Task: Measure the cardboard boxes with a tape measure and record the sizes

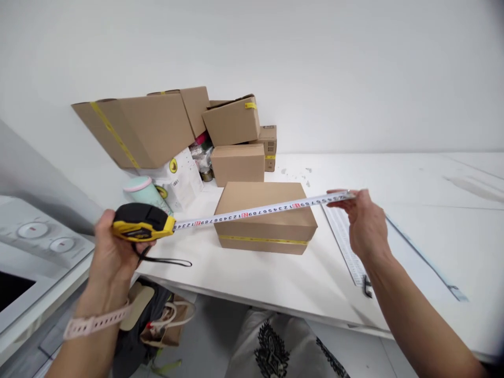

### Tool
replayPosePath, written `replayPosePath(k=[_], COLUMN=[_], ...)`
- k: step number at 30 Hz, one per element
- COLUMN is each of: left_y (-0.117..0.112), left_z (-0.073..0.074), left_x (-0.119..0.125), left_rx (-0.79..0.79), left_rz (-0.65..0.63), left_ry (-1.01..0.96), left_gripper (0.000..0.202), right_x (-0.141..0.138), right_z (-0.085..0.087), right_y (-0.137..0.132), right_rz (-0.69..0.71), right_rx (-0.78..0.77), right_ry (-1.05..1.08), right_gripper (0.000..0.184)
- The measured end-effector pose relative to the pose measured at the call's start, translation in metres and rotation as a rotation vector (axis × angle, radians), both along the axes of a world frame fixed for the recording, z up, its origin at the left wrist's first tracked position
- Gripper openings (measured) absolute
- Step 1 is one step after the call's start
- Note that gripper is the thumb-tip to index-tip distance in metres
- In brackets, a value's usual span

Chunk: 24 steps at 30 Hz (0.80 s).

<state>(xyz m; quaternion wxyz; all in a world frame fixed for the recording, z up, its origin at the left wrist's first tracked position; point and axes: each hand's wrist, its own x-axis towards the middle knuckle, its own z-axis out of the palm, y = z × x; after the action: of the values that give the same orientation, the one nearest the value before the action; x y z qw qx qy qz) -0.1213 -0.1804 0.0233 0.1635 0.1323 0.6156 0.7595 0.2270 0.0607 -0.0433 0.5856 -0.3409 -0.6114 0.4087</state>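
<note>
Yellow-and-black tape measure (144, 220), its white blade (258, 211) stretched above a brown cardboard box (265, 228).

Box sits on the white tabletop (244, 278), nearer its left end, back from the front edge; tape spans over it, contact unclear. Left hand (118, 247) curled round the case; right hand (362, 223) pinching the blade's far end between thumb and fingers. Step in hand, by judgement: holding the blade across the box; the next move calls for laying it along one box edge. Blade digits black, tens red, inverted; middle one apparently 20. Case label too small to read. Yellow strip (262, 241) on box: print illegible. Right of box, white printed sheet (346, 247), rows unreadable. Towards the tabletop's back left corner, white carton with avocado pictures (187, 181); no brand legible.
</note>
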Motion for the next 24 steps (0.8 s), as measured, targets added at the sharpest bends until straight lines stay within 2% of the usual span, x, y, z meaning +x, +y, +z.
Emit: replayPosePath(k=[3, 6, 10, 12, 13, 15, 17, 20, 24], left_y=[-0.023, -0.047, -0.069, -0.069, -0.067, -0.062, -0.057, -0.051, -0.042], left_z=[-0.014, -0.052, -0.111, -0.129, -0.133, -0.134, -0.128, -0.114, -0.091], left_x=[0.039, 0.077, 0.123, 0.146, 0.157, 0.177, 0.197, 0.221, 0.244], left_rx=[0.074, 0.062, -0.044, -0.049, -0.046, -0.015, 0.006, -0.055, -0.096], left_rz=[-0.018, -0.099, -0.473, -0.633, -0.695, -0.810, -0.932, -1.089, -1.211], left_ry=[0.020, -0.075, -0.358, -0.474, -0.517, -0.556, -0.559, -0.540, -0.528], left_gripper=[0.028, 0.025, 0.042, 0.047, 0.051, 0.065, 0.082, 0.106, 0.119], right_x=[-0.007, -0.022, -0.047, -0.056, -0.061, -0.069, -0.077, -0.091, -0.105], right_z=[0.028, 0.041, 0.027, 0.017, 0.013, 0.007, 0.003, 0.000, -0.004], right_y=[0.021, 0.063, 0.117, 0.132, 0.137, 0.141, 0.140, 0.137, 0.133], right_rz=[-0.052, 0.010, 0.171, 0.233, 0.253, 0.287, 0.331, 0.373, 0.354], right_rx=[0.070, -0.019, -0.142, -0.185, -0.202, -0.222, -0.233, -0.278, -0.310], right_ry=[0.040, 0.045, -0.036, -0.082, -0.100, -0.121, -0.139, -0.205, -0.291], right_gripper=[0.048, 0.050, 0.051, 0.050, 0.049, 0.047, 0.046, 0.043, 0.033])
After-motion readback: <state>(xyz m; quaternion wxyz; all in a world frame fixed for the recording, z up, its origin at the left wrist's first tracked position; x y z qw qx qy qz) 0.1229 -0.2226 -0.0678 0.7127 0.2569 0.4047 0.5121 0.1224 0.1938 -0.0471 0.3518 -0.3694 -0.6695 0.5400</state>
